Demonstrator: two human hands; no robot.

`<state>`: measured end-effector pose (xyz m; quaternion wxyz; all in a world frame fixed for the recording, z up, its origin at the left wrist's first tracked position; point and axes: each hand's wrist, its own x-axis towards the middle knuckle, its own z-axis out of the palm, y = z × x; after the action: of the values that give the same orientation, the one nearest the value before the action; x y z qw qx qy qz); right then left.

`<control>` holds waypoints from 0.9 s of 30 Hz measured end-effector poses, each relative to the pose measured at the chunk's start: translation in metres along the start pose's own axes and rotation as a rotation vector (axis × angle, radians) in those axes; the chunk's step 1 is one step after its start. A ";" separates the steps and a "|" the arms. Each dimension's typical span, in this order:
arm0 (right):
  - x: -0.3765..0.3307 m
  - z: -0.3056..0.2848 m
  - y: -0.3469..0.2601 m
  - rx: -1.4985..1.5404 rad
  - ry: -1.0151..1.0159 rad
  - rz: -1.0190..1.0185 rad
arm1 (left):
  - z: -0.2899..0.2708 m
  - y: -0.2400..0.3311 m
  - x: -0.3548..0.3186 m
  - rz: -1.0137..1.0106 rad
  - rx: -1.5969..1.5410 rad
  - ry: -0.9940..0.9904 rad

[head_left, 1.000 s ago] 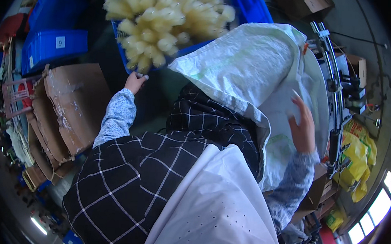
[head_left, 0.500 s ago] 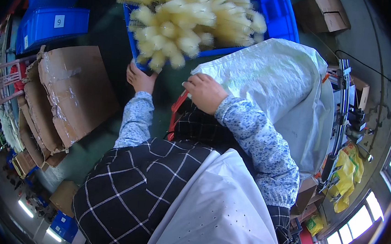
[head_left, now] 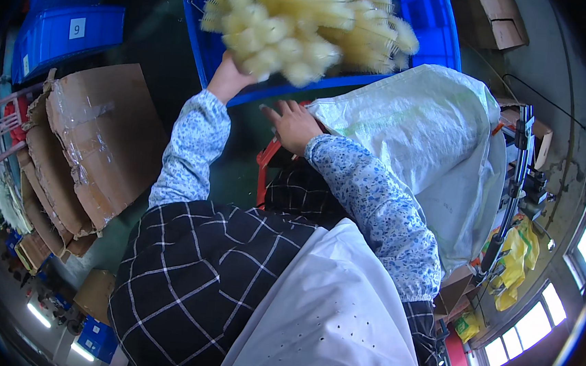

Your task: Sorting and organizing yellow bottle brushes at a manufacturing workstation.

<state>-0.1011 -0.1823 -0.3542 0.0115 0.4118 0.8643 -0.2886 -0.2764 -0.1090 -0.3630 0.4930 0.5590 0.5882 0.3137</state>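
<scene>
From where I'm standing, the L hand (head_left: pixel 231 79) is up at the near-left side of the blue bin (head_left: pixel 430 30), tucked against the lower edge of the yellow brushes (head_left: pixel 288 28). They're right above and beyond it — heads spilling over the fingers, so I can't tell if that grip is closed on any of them or just pressed alongside. Thumb side shows, pointing R along the bottom of the bunch.

The brushes sit heaped in the bin, bristly, a bit blurred, some overhanging the near rim.

R hand (head_left: pixel 295 125) is lower and to the R, well apart from the L one. Its fingers are part-spread, pointing up-L, w/ nothing visible in the grip. The brushes lie beyond it, clear of its fingertips. Just beside it is the corner of the white sack (head_left: pixel 411 127) — can't say whether they touch. A red frame (head_left: pixel 263 170) stands nr the wrist, by the person's plaid-covered lap (head_left: pixel 186 271).
</scene>
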 end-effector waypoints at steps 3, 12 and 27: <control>0.015 0.000 0.008 0.123 0.236 0.014 | 0.007 0.032 0.016 -0.055 -0.261 -0.063; 0.080 -0.010 0.062 1.058 0.405 0.492 | 0.043 0.077 0.043 -0.238 -0.606 -0.237; 0.053 -0.052 0.082 1.597 0.455 0.740 | 0.001 -0.013 0.029 0.269 0.886 0.215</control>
<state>-0.0659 -0.0785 -0.3647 -0.3562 0.5956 0.2010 -0.6914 -0.2772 -0.0831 -0.3822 0.0985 0.7511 0.6355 0.1495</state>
